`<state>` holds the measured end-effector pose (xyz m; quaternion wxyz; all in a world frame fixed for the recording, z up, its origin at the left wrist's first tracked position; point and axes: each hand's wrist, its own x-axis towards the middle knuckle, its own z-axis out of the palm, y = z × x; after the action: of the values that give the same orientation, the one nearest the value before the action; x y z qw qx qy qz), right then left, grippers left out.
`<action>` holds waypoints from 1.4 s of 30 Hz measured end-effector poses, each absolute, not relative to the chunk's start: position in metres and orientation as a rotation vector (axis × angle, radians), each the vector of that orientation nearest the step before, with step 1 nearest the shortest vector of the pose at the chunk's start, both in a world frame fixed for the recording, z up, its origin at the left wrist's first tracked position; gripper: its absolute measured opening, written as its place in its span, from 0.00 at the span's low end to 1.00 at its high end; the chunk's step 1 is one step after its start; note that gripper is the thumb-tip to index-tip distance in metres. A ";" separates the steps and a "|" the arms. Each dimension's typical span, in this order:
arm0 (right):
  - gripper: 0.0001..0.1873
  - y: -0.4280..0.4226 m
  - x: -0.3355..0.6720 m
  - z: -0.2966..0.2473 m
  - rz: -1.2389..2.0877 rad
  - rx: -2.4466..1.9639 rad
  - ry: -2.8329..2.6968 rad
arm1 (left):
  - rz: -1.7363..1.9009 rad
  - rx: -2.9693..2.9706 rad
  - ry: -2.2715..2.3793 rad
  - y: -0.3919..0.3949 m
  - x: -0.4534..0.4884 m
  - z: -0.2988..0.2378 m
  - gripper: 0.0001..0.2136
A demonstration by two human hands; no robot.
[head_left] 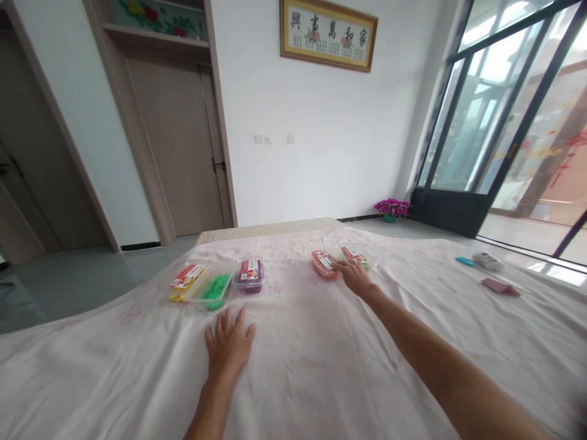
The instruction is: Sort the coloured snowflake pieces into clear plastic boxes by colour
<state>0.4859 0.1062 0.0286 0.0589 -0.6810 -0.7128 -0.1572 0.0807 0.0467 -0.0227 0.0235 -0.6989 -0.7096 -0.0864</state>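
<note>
My left hand (229, 345) lies on the pale pink cloth, fingers spread, holding nothing. Just beyond its fingertips is a clear plastic box with bright green pieces (216, 289). A box with yellow pieces (186, 281) and a red-and-white label stands left of it. On its right is a labelled box with purple contents (249, 276). My right hand (355, 276) reaches forward with fingers stretched out, at a box with red contents (324, 265) and a box with pale green contents (355, 255). It partly covers the pale green one. Exact finger contact is unclear.
The flowered cloth (293, 354) covers a wide surface. At its right lie a white packet (488, 261), a small blue item (465, 261) and a folded pink piece (501, 287). Beyond are a potted purple plant (392, 208), a door (169, 140) and glass doors (477, 128).
</note>
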 end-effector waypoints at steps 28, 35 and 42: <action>0.29 0.041 0.363 0.043 -0.340 -1.811 -2.358 | -0.305 -2.174 -2.173 0.047 0.079 -0.025 0.25; 0.41 0.035 0.379 0.065 -0.119 -1.821 -2.295 | -0.298 -2.172 -2.176 0.046 0.079 -0.023 0.25; 0.28 0.081 0.420 0.074 -0.160 -2.145 -1.874 | -0.305 -2.165 -2.184 0.047 0.080 -0.025 0.25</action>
<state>0.4203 0.0806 0.0743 0.1437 -0.7441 -0.6501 -0.0553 0.0797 0.0475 -0.0248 0.0257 -0.7004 -0.7064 -0.0985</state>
